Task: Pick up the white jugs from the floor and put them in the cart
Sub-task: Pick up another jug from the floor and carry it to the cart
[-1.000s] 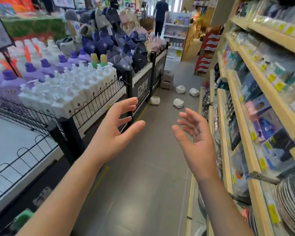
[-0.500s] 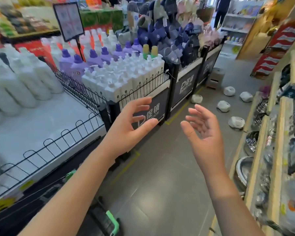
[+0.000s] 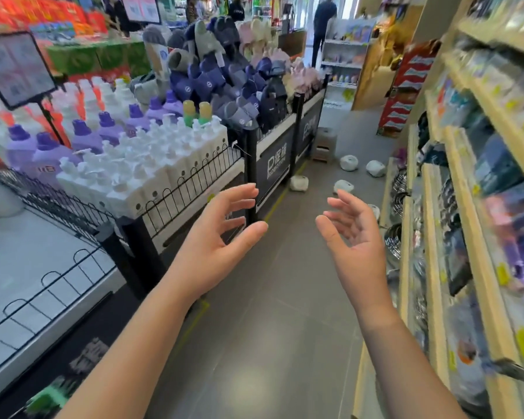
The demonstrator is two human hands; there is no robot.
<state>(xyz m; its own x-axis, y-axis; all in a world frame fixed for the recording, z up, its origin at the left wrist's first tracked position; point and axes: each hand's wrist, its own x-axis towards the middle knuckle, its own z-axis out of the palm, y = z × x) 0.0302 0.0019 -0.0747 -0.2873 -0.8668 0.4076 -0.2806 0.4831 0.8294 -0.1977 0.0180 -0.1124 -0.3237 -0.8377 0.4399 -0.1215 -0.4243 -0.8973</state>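
Observation:
Several white jugs lie on the grey aisle floor ahead: one (image 3: 299, 183) beside the black display stand, one (image 3: 343, 186) mid-aisle, two farther back (image 3: 348, 162) (image 3: 375, 168), and one (image 3: 374, 210) half hidden behind my right hand. My left hand (image 3: 217, 240) and my right hand (image 3: 353, 246) are both raised in front of me, palms facing each other, fingers apart and holding nothing. The jugs are well beyond my hands. A green-trimmed piece, possibly the cart (image 3: 47, 399), shows blurred at the bottom left.
On the left is a wire-fenced display (image 3: 191, 176) of white pump bottles, purple bottles and slippers. Wooden shelves (image 3: 454, 237) with goods and metal pans line the right. A grey stool (image 3: 325, 143) stands by the display end. A person (image 3: 323, 25) stands far down the aisle.
The view swung from the left display toward the aisle. Both hands stay raised and empty in much the same pose.

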